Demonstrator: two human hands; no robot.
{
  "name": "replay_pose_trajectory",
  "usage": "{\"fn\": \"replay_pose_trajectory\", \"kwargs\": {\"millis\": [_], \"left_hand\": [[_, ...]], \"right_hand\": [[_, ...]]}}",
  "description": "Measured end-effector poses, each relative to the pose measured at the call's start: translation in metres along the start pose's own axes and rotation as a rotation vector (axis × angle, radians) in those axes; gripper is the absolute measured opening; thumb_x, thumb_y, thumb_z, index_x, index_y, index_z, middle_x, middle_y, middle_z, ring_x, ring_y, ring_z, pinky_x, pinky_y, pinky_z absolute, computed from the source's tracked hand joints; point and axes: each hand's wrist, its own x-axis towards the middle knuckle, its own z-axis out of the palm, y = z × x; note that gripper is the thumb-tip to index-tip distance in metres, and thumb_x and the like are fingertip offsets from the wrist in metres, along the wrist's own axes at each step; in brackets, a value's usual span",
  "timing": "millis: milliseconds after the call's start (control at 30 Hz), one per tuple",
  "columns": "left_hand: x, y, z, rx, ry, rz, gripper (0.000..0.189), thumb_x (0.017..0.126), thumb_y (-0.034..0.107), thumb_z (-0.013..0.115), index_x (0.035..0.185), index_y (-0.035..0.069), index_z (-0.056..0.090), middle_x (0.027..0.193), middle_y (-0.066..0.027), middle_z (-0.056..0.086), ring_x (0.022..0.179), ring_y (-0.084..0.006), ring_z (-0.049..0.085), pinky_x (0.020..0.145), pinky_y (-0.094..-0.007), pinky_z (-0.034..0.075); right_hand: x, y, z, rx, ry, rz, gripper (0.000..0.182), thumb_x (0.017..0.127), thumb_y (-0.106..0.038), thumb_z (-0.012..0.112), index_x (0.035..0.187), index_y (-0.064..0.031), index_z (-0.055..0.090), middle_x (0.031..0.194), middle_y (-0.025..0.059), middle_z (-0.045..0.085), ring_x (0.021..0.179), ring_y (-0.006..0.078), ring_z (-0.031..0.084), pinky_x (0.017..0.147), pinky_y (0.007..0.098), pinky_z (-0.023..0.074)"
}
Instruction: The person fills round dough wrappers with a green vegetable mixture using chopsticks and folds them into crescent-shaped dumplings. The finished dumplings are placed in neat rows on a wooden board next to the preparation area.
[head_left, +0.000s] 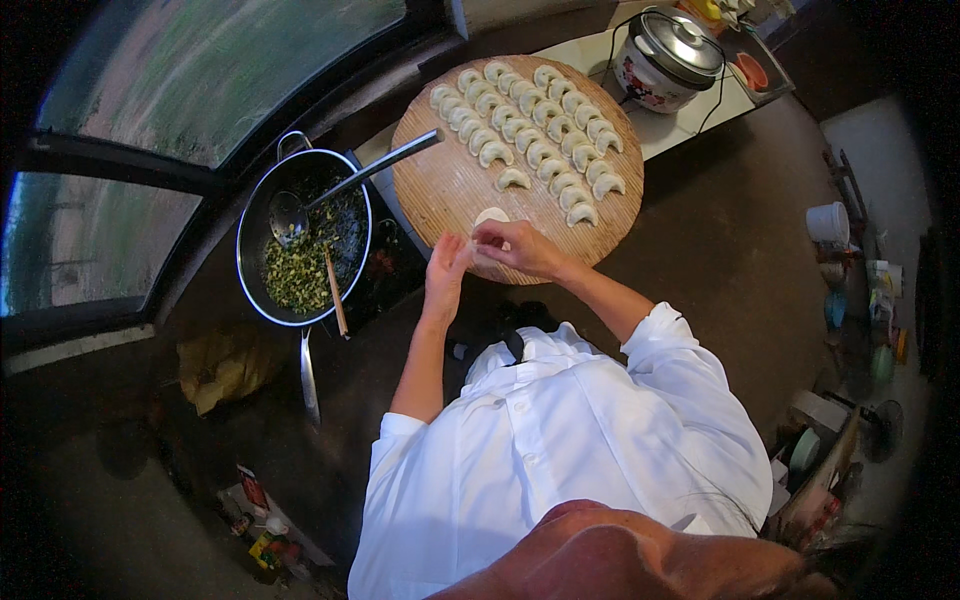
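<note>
Both my hands meet over the near edge of a round wooden board (442, 199). My left hand (448, 266) is raised at the rim, fingers close together and pointing toward the right. My right hand (529, 249) bends its fingers inward beside the left fingertips. A little pale dough shows around those fingers, but whether either hand grips it is hidden. Just beyond the right fingers lies a round white dough wrapper (491, 215). Folded crescent dumplings (538, 154) stand in several rows across the far part of the board, and a single dumpling (512, 179) sits closest to my hands.
Left of the board is a wok (238, 240) of chopped green filling (296, 277), with a metal ladle (375, 169) and wooden chopsticks (335, 292). The ladle's handle reaches over the board. A rice cooker (664, 64) with a dark cord stands on the counter (667, 139).
</note>
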Motion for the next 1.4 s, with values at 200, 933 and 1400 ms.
{"fn": "replay_pose_trajectory", "kwargs": {"millis": [200,933,1400], "left_hand": [[0.004,-0.005,0.004,-0.381,-0.180,-0.239,0.031,0.100,0.016,0.057,0.128,0.001,0.055,0.123,-0.0083,0.063,0.112,-0.0218,0.063,0.099,-0.0386,0.051],[-0.034,-0.013,-0.028,-0.260,0.073,-0.211,0.024,0.099,0.015,0.058,0.117,0.000,0.062,0.108,-0.0104,0.069,0.099,-0.0226,0.069,0.087,-0.0406,0.058],[-0.136,0.100,-0.032,-0.352,0.120,-0.026,0.032,0.102,0.018,0.051,0.124,-0.005,0.057,0.115,-0.0192,0.067,0.101,-0.0297,0.069,0.089,-0.0445,0.058]], "right_hand": [[0.001,0.005,0.000,0.143,0.047,0.064,0.024,0.090,-0.014,0.070,0.109,-0.0012,0.065,0.091,0.0138,0.071,0.083,0.0224,0.070,0.076,0.0343,0.0549],[0.079,0.126,-0.067,-0.687,-0.070,0.143,0.036,0.077,-0.013,0.068,0.112,-0.0053,0.065,0.106,0.0175,0.062,0.104,0.0372,0.061,0.090,0.0444,0.0496],[0.085,-0.059,0.054,-0.305,-0.142,-0.436,0.053,0.075,-0.003,0.074,0.126,-0.0124,0.063,0.115,0.0137,0.063,0.107,0.0343,0.060,0.092,0.0422,0.0493]]}}
